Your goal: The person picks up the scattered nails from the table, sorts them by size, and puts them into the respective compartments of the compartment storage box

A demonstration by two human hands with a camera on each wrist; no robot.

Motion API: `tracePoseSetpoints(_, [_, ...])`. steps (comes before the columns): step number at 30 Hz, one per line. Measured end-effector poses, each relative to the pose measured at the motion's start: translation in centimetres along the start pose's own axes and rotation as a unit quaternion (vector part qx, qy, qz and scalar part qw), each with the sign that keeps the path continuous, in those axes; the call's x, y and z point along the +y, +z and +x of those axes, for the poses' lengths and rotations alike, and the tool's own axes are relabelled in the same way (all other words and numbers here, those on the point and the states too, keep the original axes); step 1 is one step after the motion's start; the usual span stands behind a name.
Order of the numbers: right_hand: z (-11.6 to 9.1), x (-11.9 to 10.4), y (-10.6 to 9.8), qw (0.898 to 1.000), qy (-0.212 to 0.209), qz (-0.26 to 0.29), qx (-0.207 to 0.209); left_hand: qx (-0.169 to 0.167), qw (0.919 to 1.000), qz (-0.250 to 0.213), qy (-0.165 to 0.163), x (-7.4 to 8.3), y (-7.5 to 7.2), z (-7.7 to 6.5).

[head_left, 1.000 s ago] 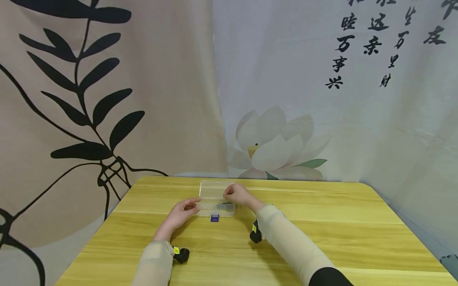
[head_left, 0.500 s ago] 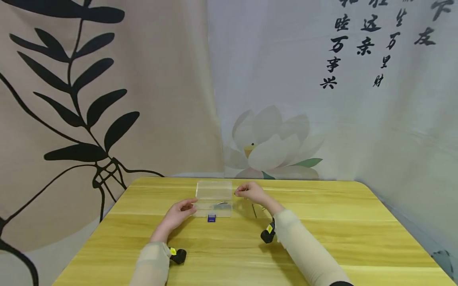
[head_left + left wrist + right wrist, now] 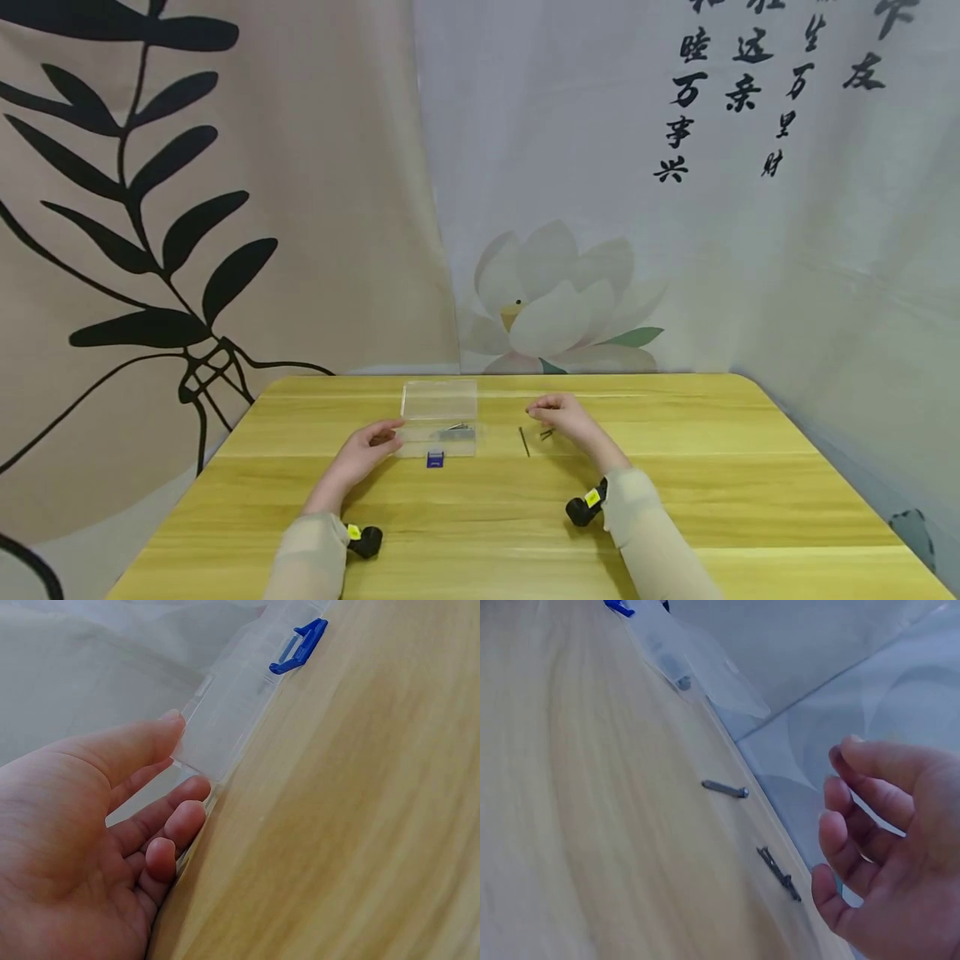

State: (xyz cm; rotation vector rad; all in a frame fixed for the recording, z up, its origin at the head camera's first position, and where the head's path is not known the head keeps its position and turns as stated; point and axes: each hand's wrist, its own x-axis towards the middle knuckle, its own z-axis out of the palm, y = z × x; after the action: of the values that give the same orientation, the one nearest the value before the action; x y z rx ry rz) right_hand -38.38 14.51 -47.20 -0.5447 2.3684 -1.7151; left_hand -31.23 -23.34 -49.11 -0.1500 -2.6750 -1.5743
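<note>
A clear plastic box (image 3: 431,448) with its lid (image 3: 439,400) swung up and a blue latch (image 3: 435,459) in front stands near the table's back edge. My left hand (image 3: 367,452) holds its left end, thumb at the corner and fingers bent against the side. Metal pieces (image 3: 459,427) show inside the box. My right hand (image 3: 566,418) is raised to the right of the box, thumb and index fingertip together on a small dark thing whose kind is hidden. Below it on the table lie a dark screw (image 3: 725,789) and, beside it, a small cluster of screws (image 3: 778,874).
The wooden table (image 3: 480,525) reaches back to a curtain (image 3: 600,208) printed with a plant, a lotus and writing. A black wrist camera (image 3: 365,542) sits on the left sleeve and another camera (image 3: 586,503) on the right one.
My right hand has moved from over the box to the right, above the screws, which have come into sight. The left hand has stayed at the box, and the head view has turned slightly right.
</note>
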Motion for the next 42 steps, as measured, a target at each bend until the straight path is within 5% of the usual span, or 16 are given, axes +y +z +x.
tracePoseSetpoints(8, [-0.5,1.4,-0.7,0.997,0.030,0.005,0.066,-0.004,1.0000,-0.008,0.001,-0.1,0.6,-0.1])
tracePoseSetpoints(16, [-0.3,1.3,-1.1,0.996,0.039,0.012,0.080,0.000,1.0000,0.000,0.004,0.3,0.4,0.3])
tracePoseSetpoints(22, [-0.1,2.0,-0.9,0.999,0.035,0.002,0.040,-0.001,1.0000,-0.004,-0.002,0.4,0.4,0.0])
tracePoseSetpoints(27, [-0.2,1.8,-0.5,0.998,0.014,-0.056,0.000,-0.003,1.0000,-0.002,0.001,0.4,0.4,0.0])
tracePoseSetpoints(42, [1.2,1.7,-0.3,0.978,-0.092,-0.125,-0.139,-0.007,1.0000,-0.004,-0.001,0.2,-0.1,0.0])
